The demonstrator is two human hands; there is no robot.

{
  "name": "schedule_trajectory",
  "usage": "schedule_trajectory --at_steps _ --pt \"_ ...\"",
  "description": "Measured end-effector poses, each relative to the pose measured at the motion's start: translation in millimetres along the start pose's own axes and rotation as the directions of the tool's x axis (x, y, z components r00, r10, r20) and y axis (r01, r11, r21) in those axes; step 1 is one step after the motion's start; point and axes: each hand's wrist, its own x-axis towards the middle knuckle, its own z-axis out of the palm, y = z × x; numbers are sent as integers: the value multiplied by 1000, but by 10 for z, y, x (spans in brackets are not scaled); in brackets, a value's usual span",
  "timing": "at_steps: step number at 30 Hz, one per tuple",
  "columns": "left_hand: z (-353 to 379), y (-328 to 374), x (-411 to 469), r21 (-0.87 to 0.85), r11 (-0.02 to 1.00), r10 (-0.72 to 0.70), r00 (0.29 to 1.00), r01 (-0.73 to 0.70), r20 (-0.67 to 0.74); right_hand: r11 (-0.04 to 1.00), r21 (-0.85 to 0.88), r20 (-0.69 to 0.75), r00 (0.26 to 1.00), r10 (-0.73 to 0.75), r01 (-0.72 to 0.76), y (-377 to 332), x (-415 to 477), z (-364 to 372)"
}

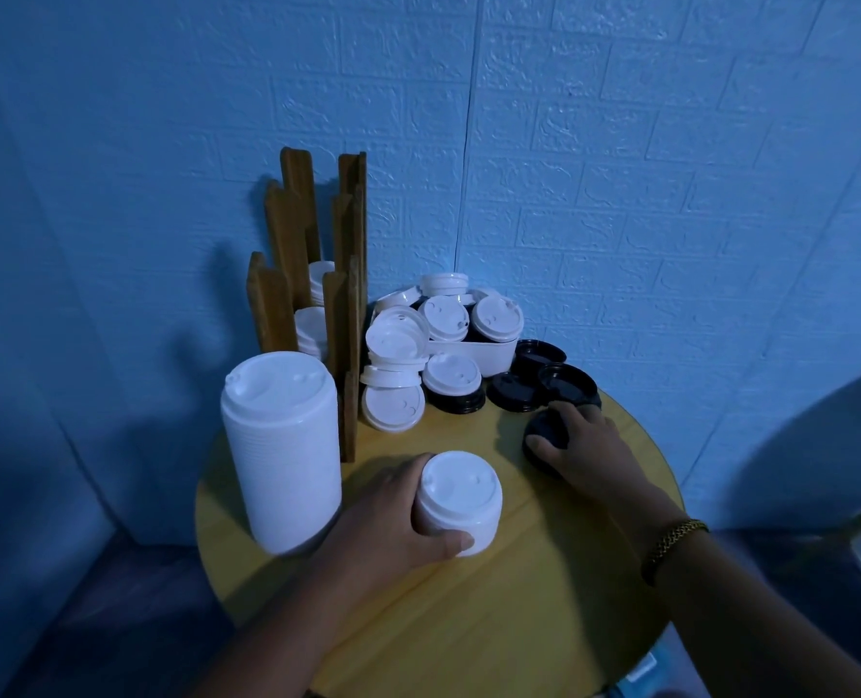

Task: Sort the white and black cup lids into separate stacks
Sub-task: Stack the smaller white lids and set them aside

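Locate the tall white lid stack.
Head view: tall white lid stack stands at the table's left edge, beside the wooden rack, left of the left hand.

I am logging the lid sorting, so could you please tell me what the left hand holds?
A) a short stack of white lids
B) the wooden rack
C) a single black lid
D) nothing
A: the left hand curls its fingers and thumb round a short stack of white lids on the table, while the right hand grips the black lids.

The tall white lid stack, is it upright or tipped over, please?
Upright: the tall white lid stack stands on the table, top lid facing up.
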Motion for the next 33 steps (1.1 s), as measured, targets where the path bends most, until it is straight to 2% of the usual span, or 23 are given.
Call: schedule_trajectory --at_steps 5,7,10,15,23,33 --pt "13 -2 114 -26 999 -32 999 32 -23 978 -209 48 999 17 -7 58 52 -94" --pt "36 6 186 -35 999 -40 999 39 -32 973 -229 -22 999 -27 21 -33 61 -119" --pt "65 9 298 -33 998 -49 997 47 -52 976 -183 -182 972 -149 115 -291 120 -122" --pt "115 -54 398 -30 998 -62 995 59 -84 979 -56 -56 979 -198 195 -705 412 -14" --pt "148 -114 366 -45 999 -25 991 19 -128 989 84 65 989 -130 125 -971 826 212" --pt "120 -111 380 -115 993 -41 994 30 -97 959 222 -66 984 -167 178 -907 620 73"
